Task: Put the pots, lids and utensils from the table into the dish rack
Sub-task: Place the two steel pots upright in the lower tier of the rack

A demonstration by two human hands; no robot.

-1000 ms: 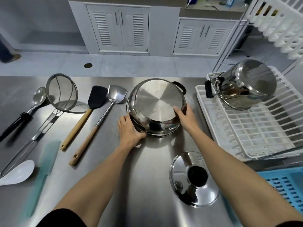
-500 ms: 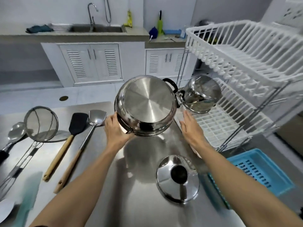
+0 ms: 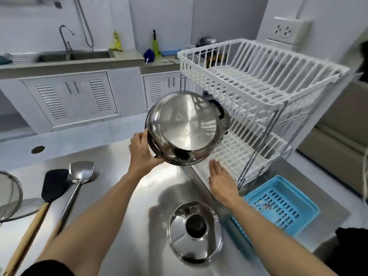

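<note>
The head view looks down at a shiny steel bench (image 3: 111,196). The left hand (image 3: 142,154) holds a big steel pot (image 3: 184,129) by its rim. The pot is up in the air and tipped, so its flat bottom faces the camera. One black handle (image 3: 217,107) sticks out on the far side. What is inside the pot cannot be seen.

The right hand (image 3: 222,183) is flat and open, fingers straight, holding nothing. It hangs below the pot, just beside the low shelf of the white dish rack (image 3: 258,82).

The rack has two shelves on a thin metal frame. The top shelf looks bare. On the low shelf (image 3: 237,154), a bit of another steel pot (image 3: 226,121) peeks out from behind the held pot; most of it is hidden.

A blue plastic basket (image 3: 282,208) sits low down near the rack's foot, beside the right arm. It holds nothing that can be seen.

A steel lid (image 3: 195,232) with a black knob lies on the bench near the person. To the left lie a steel turner (image 3: 81,173), a black spatula (image 3: 53,186) with a wooden handle, and a mesh strainer (image 3: 9,196) at the edge.
</note>
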